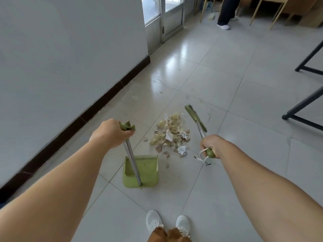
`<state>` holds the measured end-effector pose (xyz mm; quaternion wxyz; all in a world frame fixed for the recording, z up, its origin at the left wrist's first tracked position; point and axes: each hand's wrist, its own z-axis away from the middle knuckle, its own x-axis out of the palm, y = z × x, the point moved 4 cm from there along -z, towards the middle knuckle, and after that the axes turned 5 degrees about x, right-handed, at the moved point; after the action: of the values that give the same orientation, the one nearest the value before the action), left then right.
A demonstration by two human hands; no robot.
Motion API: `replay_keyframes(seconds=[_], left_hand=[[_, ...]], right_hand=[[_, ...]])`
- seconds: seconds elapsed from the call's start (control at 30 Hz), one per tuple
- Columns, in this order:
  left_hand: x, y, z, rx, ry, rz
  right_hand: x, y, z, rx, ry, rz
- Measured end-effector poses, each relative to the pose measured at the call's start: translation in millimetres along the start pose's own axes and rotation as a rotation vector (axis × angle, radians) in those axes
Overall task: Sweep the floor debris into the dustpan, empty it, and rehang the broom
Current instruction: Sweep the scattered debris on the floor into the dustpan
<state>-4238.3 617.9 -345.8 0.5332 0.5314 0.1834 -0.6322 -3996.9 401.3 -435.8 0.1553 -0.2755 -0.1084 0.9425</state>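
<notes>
A green dustpan (148, 172) stands on the tiled floor on a long metal handle, its mouth facing away from me. My left hand (111, 132) grips the green top of that handle. My right hand (210, 144) grips the green end of the broom handle, where a white hanging cord loops out. The green broom head (194, 117) rests on the floor to the right of a pile of debris (172, 133): pale shreds, crumpled paper and brown scraps. The pile lies just beyond and to the right of the dustpan, with a few scraps close to its front edge.
A white wall with a dark skirting board (97, 107) runs along the left. Black table legs (304, 105) stand at the right. A glass door (167, 16), wooden chairs and another person's legs (225, 13) are at the far end. My white shoes (167, 224) are below.
</notes>
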Motion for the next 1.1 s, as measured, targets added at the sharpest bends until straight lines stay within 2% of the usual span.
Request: replay_keyframes(seconds=[0.1, 0.23, 0.33, 0.53, 0.83, 0.97, 1.1], left_hand=[[7, -3, 4, 0.021, -0.019, -0.022], [7, -15, 1, 0.053, -0.035, -0.015], [-1, -28, -8, 0.081, -0.045, -0.013], [-20, -60, -31, 0.193, -0.105, -0.033], [-49, -96, -60, 0.343, -0.144, -0.079], [-61, -112, -68, 0.345, -0.146, -0.080], [-64, -130, -77, 0.334, -0.149, -0.087]], right_hand=[[13, 16, 8, 0.089, -0.098, -0.126], [56, 18, 9, 0.218, -0.246, -0.520], [91, -3, 23, 0.215, -0.316, -0.687], [130, -42, 43, 0.186, -0.286, -1.073], [171, -68, 90, 0.244, -0.169, -1.150], [188, -90, 93, 0.284, -0.208, -1.267], [203, -114, 83, 0.270, -0.322, -1.495]])
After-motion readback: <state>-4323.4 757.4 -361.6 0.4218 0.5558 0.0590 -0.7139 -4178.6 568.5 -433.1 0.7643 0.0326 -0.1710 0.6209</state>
